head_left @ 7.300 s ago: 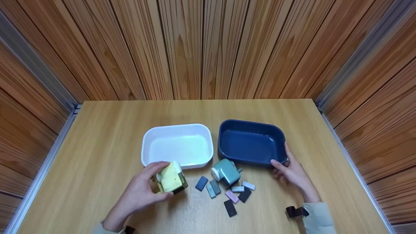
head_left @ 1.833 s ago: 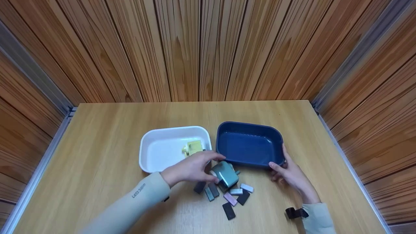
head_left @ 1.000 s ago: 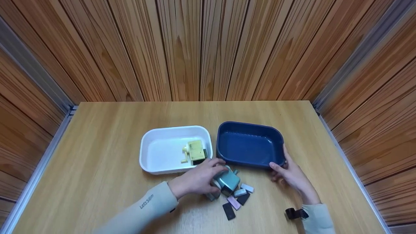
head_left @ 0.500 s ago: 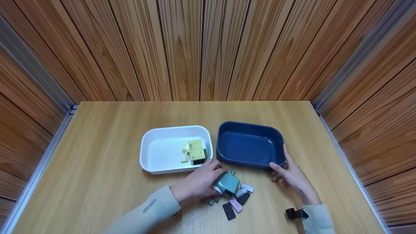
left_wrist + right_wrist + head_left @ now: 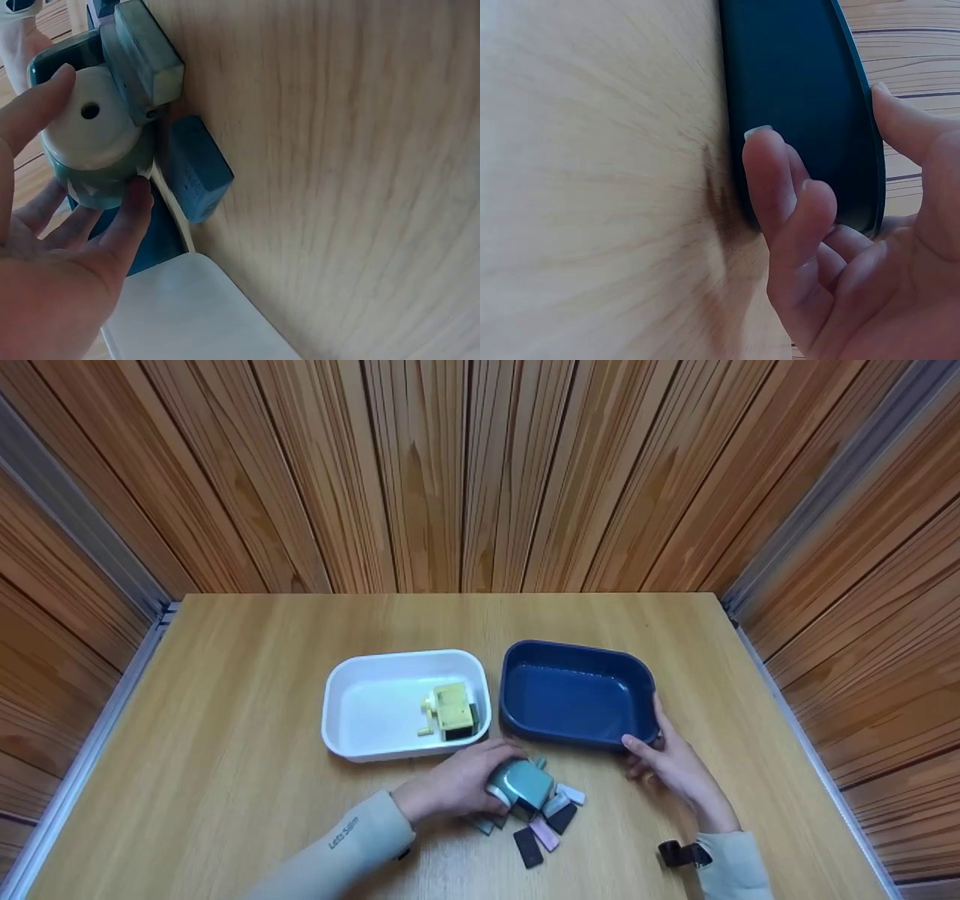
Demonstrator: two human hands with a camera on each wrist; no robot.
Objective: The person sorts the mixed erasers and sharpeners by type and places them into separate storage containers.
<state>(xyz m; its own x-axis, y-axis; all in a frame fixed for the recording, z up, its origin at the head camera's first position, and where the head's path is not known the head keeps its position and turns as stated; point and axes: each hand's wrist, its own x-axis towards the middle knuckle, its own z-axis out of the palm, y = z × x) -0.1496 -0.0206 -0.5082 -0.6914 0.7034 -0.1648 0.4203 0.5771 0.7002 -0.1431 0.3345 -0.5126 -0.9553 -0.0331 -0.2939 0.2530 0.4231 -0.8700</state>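
My left hand [image 5: 461, 780] grips a teal pencil sharpener [image 5: 526, 784] in front of the two bins. In the left wrist view, thumb and fingers curl round the sharpener's pale round face [image 5: 94, 124] with its pencil hole. Erasers lie close by, among them a dark blue one [image 5: 196, 169] and a grey-green one [image 5: 150, 52]. My right hand [image 5: 679, 765] holds the near right corner of a dark blue bin [image 5: 577, 735], thumb at the rim. A yellow pencil sharpener [image 5: 452, 706] with a crank lies inside the white bin [image 5: 345, 744].
Several small erasers lie on the wooden table [image 5: 247, 682] near the teal sharpener, including a lilac one [image 5: 544, 834], a black one [image 5: 529, 847] and a white one [image 5: 571, 793]. Wood-panelled walls [image 5: 427, 472] stand behind the table and at its sides.
My left hand brought the yellow sharpener into the white bin and let go of it. It then moved to the teal sharpener and took hold. The right hand stays at the blue bin.
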